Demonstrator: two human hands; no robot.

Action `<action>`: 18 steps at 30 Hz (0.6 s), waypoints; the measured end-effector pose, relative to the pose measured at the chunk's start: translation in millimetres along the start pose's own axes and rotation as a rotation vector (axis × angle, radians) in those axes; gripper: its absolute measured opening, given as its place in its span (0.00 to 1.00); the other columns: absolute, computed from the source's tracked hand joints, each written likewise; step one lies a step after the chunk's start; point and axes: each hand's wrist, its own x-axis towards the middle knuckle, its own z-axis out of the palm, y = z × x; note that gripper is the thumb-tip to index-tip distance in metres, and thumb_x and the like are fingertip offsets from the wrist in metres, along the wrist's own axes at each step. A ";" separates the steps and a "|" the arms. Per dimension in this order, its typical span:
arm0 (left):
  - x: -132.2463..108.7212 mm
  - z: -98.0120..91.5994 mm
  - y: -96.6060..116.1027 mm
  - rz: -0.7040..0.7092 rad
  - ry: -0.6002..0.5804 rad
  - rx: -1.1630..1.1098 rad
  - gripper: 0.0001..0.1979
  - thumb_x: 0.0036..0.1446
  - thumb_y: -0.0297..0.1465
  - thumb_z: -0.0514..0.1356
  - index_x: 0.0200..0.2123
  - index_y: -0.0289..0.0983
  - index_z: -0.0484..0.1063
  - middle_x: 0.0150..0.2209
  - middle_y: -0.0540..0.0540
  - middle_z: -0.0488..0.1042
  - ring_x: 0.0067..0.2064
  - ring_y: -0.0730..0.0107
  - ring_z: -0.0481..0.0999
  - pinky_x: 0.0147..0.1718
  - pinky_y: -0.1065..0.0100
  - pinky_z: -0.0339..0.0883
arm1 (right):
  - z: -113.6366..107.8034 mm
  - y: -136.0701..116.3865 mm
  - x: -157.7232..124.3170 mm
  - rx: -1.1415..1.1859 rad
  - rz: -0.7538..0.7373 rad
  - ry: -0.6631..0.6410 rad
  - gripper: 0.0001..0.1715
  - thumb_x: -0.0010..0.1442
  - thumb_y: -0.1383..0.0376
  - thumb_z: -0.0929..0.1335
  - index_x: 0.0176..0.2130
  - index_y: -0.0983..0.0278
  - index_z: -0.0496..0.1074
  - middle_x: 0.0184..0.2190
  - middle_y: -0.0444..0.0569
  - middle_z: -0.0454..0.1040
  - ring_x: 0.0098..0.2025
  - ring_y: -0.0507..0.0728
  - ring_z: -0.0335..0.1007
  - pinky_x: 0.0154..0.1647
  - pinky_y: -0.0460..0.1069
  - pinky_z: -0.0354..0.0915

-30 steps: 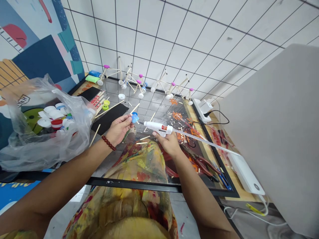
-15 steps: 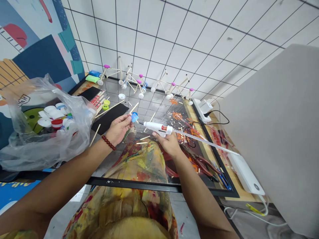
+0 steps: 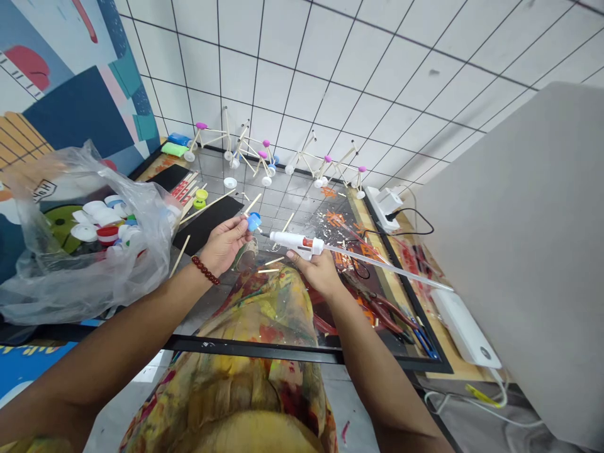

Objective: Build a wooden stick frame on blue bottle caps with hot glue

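My left hand point(image 3: 225, 243), with a dark red bead bracelet at the wrist, pinches a small blue bottle cap point(image 3: 253, 221) above the glass table top point(image 3: 302, 201). My right hand point(image 3: 317, 270) grips a white hot-glue gun point(image 3: 296, 241) whose nozzle points left at the cap, a finger's width from it. A long clear glue stick point(image 3: 387, 267) sticks out of the gun's back to the right. A black cord point(image 3: 410, 220) runs to a white power strip point(image 3: 384, 204).
A clear plastic bag point(image 3: 89, 233) of white, red and blue caps lies at the left. Several stick-and-cap bicycle models point(image 3: 255, 154) stand along the tiled wall. Loose wooden sticks point(image 3: 207, 206), black sheets point(image 3: 207, 223), red pliers point(image 3: 382, 311) and a grey box point(image 3: 528, 251) surround the hands.
The glue gun's nozzle has crept a little left and up toward the blue cap. Both hands have otherwise held their places.
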 end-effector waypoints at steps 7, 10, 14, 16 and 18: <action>-0.3 0.7 -0.7 -0.001 -0.002 -0.005 0.17 0.41 0.32 0.76 0.34 0.33 0.77 0.33 0.48 0.77 0.32 0.76 0.74 0.34 0.72 0.70 | 0.4 -1.0 -1.3 0.064 -0.006 0.008 0.17 0.59 0.55 0.70 0.43 0.60 0.81 0.44 0.50 0.82 0.47 0.64 0.78 0.54 0.59 0.69; -0.3 0.5 -0.8 -0.004 -0.004 -0.003 0.18 0.41 0.33 0.76 0.34 0.32 0.77 0.34 0.47 0.77 0.32 0.76 0.74 0.34 0.72 0.70 | -0.5 -4.0 -1.2 0.047 -0.007 0.011 0.17 0.59 0.55 0.70 0.42 0.61 0.81 0.43 0.50 0.82 0.46 0.64 0.78 0.54 0.60 0.69; 0.1 0.5 -0.9 -0.006 -0.004 -0.002 0.19 0.40 0.33 0.76 0.34 0.32 0.77 0.33 0.47 0.76 0.31 0.76 0.74 0.34 0.72 0.70 | -1.8 -5.1 -1.0 0.026 -0.011 0.016 0.17 0.59 0.54 0.70 0.42 0.61 0.81 0.44 0.51 0.82 0.48 0.65 0.77 0.55 0.60 0.68; 0.2 0.5 -0.7 -0.007 -0.007 0.000 0.19 0.39 0.34 0.77 0.34 0.33 0.77 0.33 0.48 0.76 0.31 0.76 0.74 0.34 0.72 0.70 | -1.7 -3.9 -1.0 0.015 -0.008 0.014 0.17 0.59 0.54 0.70 0.42 0.61 0.81 0.43 0.51 0.82 0.48 0.65 0.77 0.55 0.60 0.68; 0.1 0.4 -0.5 -0.009 -0.011 0.005 0.18 0.40 0.34 0.77 0.33 0.34 0.78 0.33 0.48 0.76 0.32 0.76 0.74 0.34 0.72 0.70 | -1.2 -2.4 -1.1 0.004 0.000 0.009 0.18 0.59 0.53 0.70 0.42 0.61 0.81 0.43 0.51 0.82 0.47 0.65 0.77 0.55 0.60 0.68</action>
